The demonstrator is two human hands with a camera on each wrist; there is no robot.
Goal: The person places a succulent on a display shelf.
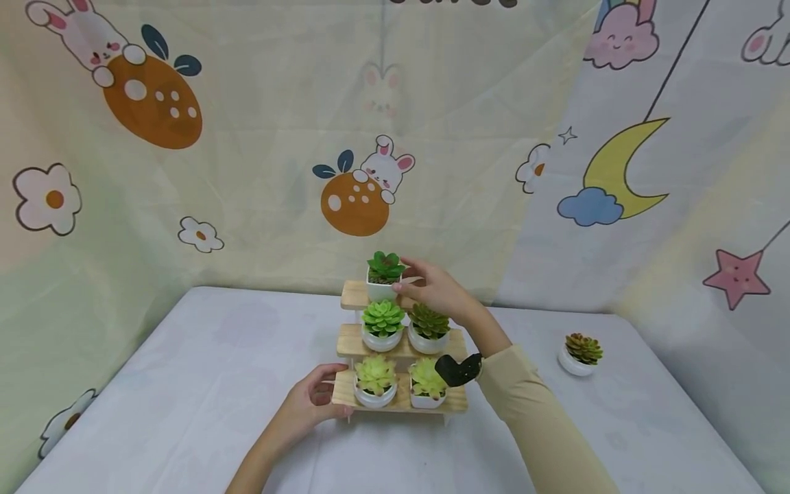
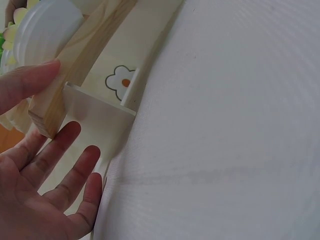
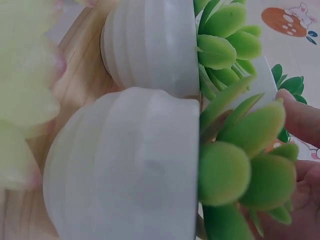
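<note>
A three-tier wooden display stand [image 1: 403, 400] carries several small potted succulents. My left hand [image 1: 311, 398] grips the left end of its lowest board. In the left wrist view the thumb [image 2: 32, 82] lies on top of that board, with the fingers below it. My right hand [image 1: 438, 291] pinches a square white pot [image 1: 382, 291] with a dark green succulent [image 1: 385, 266] at the left of the top tier. Below it, the middle tier bears a bright green succulent [image 1: 382, 316] and a darker one [image 1: 429, 320]. Two yellow-green succulents [image 1: 375, 374] stand on the lowest tier.
A reddish-green succulent [image 1: 583, 348] in a round white pot stands apart on the white-covered table [image 1: 247, 357], to the right. A cloth backdrop [image 1: 271, 206] with cartoon prints hangs behind. A black patch [image 1: 458, 370] overlaps the right sleeve's cuff.
</note>
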